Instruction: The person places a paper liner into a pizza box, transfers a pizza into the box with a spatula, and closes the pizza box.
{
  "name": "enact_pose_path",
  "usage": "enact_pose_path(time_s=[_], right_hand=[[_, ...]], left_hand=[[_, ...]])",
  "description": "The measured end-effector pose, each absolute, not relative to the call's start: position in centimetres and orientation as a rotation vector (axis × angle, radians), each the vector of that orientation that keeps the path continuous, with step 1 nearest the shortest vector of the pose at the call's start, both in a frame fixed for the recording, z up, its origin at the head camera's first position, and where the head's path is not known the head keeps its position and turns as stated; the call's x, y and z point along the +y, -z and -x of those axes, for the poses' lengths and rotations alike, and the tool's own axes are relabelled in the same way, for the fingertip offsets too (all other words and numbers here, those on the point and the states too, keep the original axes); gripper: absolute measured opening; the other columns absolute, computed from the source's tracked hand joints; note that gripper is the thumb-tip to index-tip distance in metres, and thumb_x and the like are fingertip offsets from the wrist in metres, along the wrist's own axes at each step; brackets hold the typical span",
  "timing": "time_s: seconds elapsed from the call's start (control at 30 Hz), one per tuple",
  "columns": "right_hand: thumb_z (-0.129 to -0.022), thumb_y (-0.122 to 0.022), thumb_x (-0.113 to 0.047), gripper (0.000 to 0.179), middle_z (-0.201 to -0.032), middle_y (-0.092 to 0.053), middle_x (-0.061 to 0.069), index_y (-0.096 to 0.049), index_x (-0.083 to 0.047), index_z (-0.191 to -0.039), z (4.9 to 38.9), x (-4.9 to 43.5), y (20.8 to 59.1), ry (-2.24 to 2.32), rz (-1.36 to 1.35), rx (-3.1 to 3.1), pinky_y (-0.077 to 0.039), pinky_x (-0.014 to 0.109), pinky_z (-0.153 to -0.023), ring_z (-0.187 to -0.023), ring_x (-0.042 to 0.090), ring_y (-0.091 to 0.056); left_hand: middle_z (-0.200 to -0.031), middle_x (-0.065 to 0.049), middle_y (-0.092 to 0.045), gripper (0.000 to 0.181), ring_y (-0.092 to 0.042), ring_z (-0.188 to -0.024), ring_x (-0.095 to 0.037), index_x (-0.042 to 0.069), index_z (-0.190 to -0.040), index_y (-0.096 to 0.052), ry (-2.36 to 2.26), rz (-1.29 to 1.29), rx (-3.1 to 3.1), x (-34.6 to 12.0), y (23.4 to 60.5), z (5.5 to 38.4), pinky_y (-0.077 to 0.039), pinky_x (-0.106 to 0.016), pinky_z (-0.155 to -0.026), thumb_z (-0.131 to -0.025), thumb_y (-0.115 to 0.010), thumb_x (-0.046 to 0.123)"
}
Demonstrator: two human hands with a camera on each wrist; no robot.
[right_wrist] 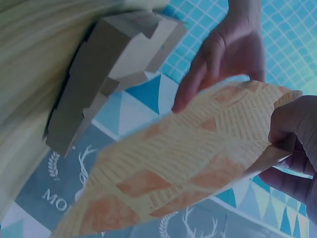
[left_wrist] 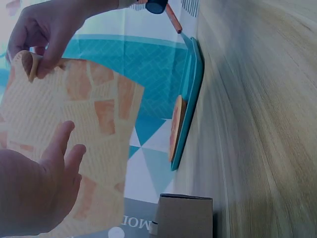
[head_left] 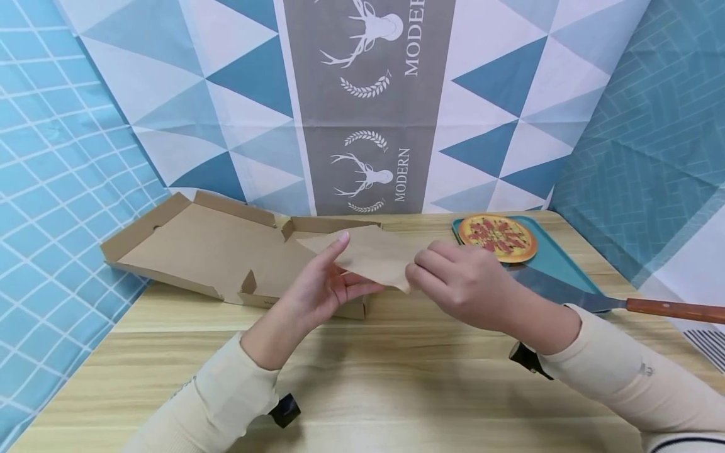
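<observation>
Above the table, my right hand (head_left: pixel 467 283) pinches one corner of a sheet of food wrapping paper (head_left: pixel 376 255). Its plain tan side shows in the head view. The wrist views show the printed side of the paper (left_wrist: pixel 101 153), with orange-brown patches and rows of fine text. My left hand (head_left: pixel 311 292) is at the sheet's near left edge, thumb raised and fingers extended. In the left wrist view the left fingers (left_wrist: pixel 62 141) are spread across the printed face. Behind the paper lies an open cardboard pizza box (head_left: pixel 198 245), its lid folded out to the left.
At the back right, a pizza (head_left: pixel 498 239) sits on a teal tray (head_left: pixel 557 255). A metal spatula (head_left: pixel 572 296) rests across the tray's near side, its wooden handle pointing right. Patterned cloth (head_left: pixel 368 126) hangs behind the wooden table (head_left: pixel 362 390) and along both sides.
</observation>
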State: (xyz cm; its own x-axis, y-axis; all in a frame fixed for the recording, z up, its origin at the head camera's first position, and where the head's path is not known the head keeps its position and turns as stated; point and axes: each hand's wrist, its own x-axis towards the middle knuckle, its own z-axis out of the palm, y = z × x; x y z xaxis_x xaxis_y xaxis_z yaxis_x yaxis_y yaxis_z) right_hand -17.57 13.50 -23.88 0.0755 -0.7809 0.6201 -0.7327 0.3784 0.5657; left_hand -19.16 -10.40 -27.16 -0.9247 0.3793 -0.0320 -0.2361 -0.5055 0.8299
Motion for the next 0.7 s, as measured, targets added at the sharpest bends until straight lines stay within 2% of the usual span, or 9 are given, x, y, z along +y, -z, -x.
enact_pose_path(time_s=[0.1, 0.3, 0.4, 0.57, 0.7], right_hand=[[-0.102, -0.053, -0.012, 0.019, -0.082, -0.064, 0.006, -0.065, -0.003, -0.09, 17.3, 13.3, 24.3, 0.093, -1.37, -1.703, -0.051, 0.026, -0.05, -0.069, 0.019, -0.059], [-0.091, -0.07, -0.011, 0.008, -0.085, -0.065, 0.005, -0.065, -0.004, -0.093, 17.5, 13.2, 24.8, 0.049, -1.391, -1.782, -0.052, 0.025, -0.052, -0.073, 0.018, -0.06], [-0.092, -0.068, -0.009, 0.006, -0.081, -0.064, 0.005, -0.066, -0.004, -0.091, 18.0, 13.2, 25.1, -0.022, -1.385, -1.78, -0.05, 0.025, -0.048, -0.069, 0.017, -0.06], [-0.098, -0.059, -0.013, 0.016, -0.077, -0.062, 0.005, -0.066, -0.003, -0.087, 18.9, 13.2, 25.4, -0.114, -1.37, -1.76, -0.049, 0.026, -0.045, -0.065, 0.017, -0.059], [-0.093, -0.066, -0.013, 0.011, -0.077, -0.062, 0.005, -0.066, -0.004, -0.088, 19.2, 13.3, 25.6, -0.124, -1.371, -1.779, -0.05, 0.026, -0.047, -0.065, 0.017, -0.059]], left_hand=[[-0.118, -0.011, -0.06, 0.05, -0.068, -0.092, -0.023, 0.001, -0.143, -0.036, -2.469, -0.213, 1.314, -10.4, 27.1, 19.1, -0.056, -0.044, -0.084, -0.102, -0.05, 0.027], [-0.096, -0.005, -0.067, 0.023, -0.068, -0.082, -0.016, 0.0, -0.119, -0.048, -2.534, -0.155, 1.321, -10.2, 26.9, 19.1, -0.059, -0.032, -0.072, -0.096, -0.048, 0.0], [-0.095, -0.005, -0.067, 0.022, -0.069, -0.08, -0.017, 0.001, -0.117, -0.049, -2.556, -0.156, 1.307, -10.3, 26.8, 19.0, -0.059, -0.034, -0.073, -0.095, -0.049, -0.002], [-0.102, -0.009, -0.063, 0.028, -0.068, -0.077, -0.02, 0.001, -0.119, -0.048, -2.616, -0.123, 1.299, -10.2, 26.7, 19.0, -0.058, -0.039, -0.079, -0.092, -0.051, -0.007], [-0.106, -0.011, -0.057, 0.037, -0.068, -0.078, -0.017, 0.002, -0.122, -0.043, -2.679, -0.035, 1.32, -10.1, 26.6, 19.0, -0.058, -0.034, -0.077, -0.089, -0.051, -0.013]])
